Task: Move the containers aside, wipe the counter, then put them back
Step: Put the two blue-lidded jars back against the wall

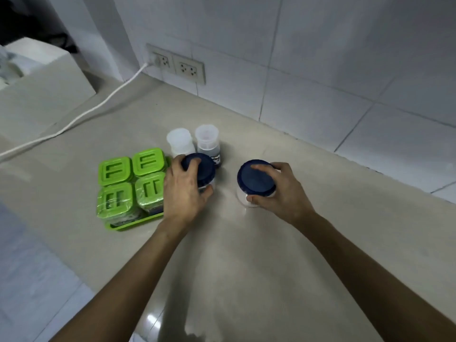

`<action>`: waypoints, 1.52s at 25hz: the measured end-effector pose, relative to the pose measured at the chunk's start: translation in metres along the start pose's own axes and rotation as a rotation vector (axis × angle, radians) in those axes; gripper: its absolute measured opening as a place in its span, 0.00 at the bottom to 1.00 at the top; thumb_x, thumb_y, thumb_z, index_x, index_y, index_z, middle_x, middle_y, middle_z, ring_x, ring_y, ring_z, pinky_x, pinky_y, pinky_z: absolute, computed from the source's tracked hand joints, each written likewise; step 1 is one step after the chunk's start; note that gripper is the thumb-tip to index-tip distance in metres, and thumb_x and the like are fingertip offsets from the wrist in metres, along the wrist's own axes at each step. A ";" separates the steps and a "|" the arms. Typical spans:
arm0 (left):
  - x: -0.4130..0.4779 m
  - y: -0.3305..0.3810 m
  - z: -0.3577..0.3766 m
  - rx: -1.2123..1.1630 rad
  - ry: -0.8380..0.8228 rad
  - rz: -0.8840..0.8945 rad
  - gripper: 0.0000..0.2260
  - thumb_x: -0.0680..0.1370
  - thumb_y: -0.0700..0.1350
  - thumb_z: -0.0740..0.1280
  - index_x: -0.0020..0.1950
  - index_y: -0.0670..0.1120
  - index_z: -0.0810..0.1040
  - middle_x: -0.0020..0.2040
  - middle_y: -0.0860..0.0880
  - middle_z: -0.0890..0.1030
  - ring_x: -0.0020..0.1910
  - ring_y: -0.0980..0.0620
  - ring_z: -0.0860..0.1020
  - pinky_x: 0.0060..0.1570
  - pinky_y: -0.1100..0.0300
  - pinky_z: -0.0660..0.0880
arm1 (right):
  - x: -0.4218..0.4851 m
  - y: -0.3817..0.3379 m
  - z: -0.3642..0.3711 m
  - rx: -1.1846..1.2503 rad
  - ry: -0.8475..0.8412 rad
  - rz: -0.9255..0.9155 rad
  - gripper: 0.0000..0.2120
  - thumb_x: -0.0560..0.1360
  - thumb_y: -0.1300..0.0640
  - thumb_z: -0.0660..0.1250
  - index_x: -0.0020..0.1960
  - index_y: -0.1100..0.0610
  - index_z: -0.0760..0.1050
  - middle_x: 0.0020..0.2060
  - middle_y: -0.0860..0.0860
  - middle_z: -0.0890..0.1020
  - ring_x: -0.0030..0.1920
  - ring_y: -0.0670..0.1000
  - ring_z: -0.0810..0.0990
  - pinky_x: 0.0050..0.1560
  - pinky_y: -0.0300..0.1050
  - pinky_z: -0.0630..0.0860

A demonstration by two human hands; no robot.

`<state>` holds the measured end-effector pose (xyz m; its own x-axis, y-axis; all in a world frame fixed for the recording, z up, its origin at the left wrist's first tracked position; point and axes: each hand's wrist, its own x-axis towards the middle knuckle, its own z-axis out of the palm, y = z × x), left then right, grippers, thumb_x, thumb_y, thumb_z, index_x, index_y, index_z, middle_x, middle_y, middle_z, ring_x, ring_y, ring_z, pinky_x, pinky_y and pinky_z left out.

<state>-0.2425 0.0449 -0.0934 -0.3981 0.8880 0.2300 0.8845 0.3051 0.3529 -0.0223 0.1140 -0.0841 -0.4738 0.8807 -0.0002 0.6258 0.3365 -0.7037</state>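
Two bare forearms, no sleeves, end in bare hands (183,191).

Label on the dark bottle (216,159) mostly hidden behind the left blue-lidded jar (200,169), white cable (74,120) cut by the left edge, white appliance (37,77) blurred – cropped too, both forearms leaving the bottom edge

White cord (81,114) plugged into wall sockets (175,63) on the tiled wall (320,58)

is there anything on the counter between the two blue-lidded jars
No. In the head view the stretch of counter between the left jar and the right jar is bare. Each jar is gripped by a hand: left hand, right hand.
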 end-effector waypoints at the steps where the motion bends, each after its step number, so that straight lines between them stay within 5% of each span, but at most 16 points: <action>1: -0.002 0.003 -0.001 -0.020 0.001 -0.009 0.27 0.64 0.50 0.75 0.61 0.47 0.72 0.64 0.38 0.70 0.57 0.36 0.72 0.58 0.46 0.73 | -0.013 0.012 -0.010 0.029 0.028 0.024 0.34 0.63 0.46 0.77 0.66 0.40 0.68 0.64 0.46 0.66 0.61 0.48 0.70 0.57 0.38 0.71; 6: -0.030 0.045 0.003 -0.105 0.017 0.229 0.28 0.63 0.54 0.74 0.60 0.45 0.74 0.62 0.39 0.71 0.60 0.39 0.69 0.59 0.49 0.70 | -0.082 0.105 -0.117 0.021 0.256 0.213 0.34 0.62 0.45 0.77 0.65 0.40 0.70 0.61 0.47 0.69 0.57 0.47 0.70 0.54 0.38 0.69; 11: -0.068 0.192 0.038 -0.370 -0.175 0.454 0.29 0.64 0.50 0.78 0.62 0.48 0.73 0.65 0.45 0.67 0.64 0.46 0.67 0.62 0.58 0.67 | -0.157 0.199 -0.225 -0.056 0.435 0.486 0.33 0.62 0.45 0.77 0.65 0.44 0.71 0.60 0.52 0.69 0.57 0.53 0.74 0.55 0.41 0.69; 20: -0.114 0.427 0.136 -0.488 -0.317 0.585 0.28 0.69 0.50 0.76 0.65 0.46 0.71 0.67 0.45 0.65 0.67 0.46 0.66 0.62 0.63 0.65 | -0.218 0.277 -0.273 -0.154 0.532 0.474 0.35 0.64 0.43 0.76 0.67 0.48 0.69 0.63 0.55 0.71 0.60 0.56 0.75 0.57 0.47 0.75; 29: -0.111 0.456 0.159 -0.286 -0.240 0.520 0.29 0.68 0.48 0.74 0.67 0.50 0.69 0.68 0.44 0.64 0.65 0.42 0.65 0.58 0.53 0.73 | -0.207 0.286 -0.274 -0.569 0.490 0.432 0.32 0.71 0.37 0.66 0.69 0.51 0.66 0.67 0.56 0.67 0.57 0.59 0.76 0.45 0.51 0.78; 38: -0.103 0.477 0.173 -0.096 -0.208 0.624 0.32 0.74 0.51 0.70 0.75 0.51 0.60 0.73 0.45 0.62 0.67 0.43 0.63 0.60 0.52 0.75 | -0.203 0.293 -0.271 -0.624 0.469 0.490 0.37 0.72 0.52 0.71 0.74 0.56 0.56 0.70 0.59 0.62 0.62 0.60 0.73 0.55 0.53 0.78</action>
<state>0.2628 0.1587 -0.1053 0.2453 0.9391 0.2405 0.9046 -0.3109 0.2916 0.4254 0.1240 -0.0982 0.1464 0.9715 0.1866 0.9755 -0.1105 -0.1902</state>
